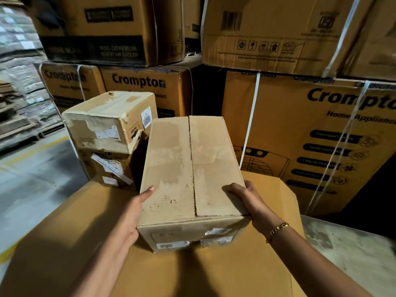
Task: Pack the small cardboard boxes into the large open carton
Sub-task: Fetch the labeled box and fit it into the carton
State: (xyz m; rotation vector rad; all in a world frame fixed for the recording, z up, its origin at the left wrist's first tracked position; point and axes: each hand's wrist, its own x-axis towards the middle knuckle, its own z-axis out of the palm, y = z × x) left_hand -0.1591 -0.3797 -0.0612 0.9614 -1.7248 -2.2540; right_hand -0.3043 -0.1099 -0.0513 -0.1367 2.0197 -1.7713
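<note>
My left hand (134,213) and right hand (244,197) grip the small cardboard box (188,166) over the large carton (64,243); next, I'd lower it in level.

Crompton cartons (310,136) stacked behind w/ white straps (251,118); wrapped pallets (19,61) far left.

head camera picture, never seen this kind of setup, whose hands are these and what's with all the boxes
There is no machine here. A person wears a camera on the head, so the single picture looks forward and down at their own hands. The left hand and the right hand grip the two sides of a small cardboard box. Under it spreads wide brown cardboard, perhaps part of the large carton; whether the box rests on it I cannot tell. To the left, two more small boxes sit stacked. Behind stand big printed cartons.
</note>
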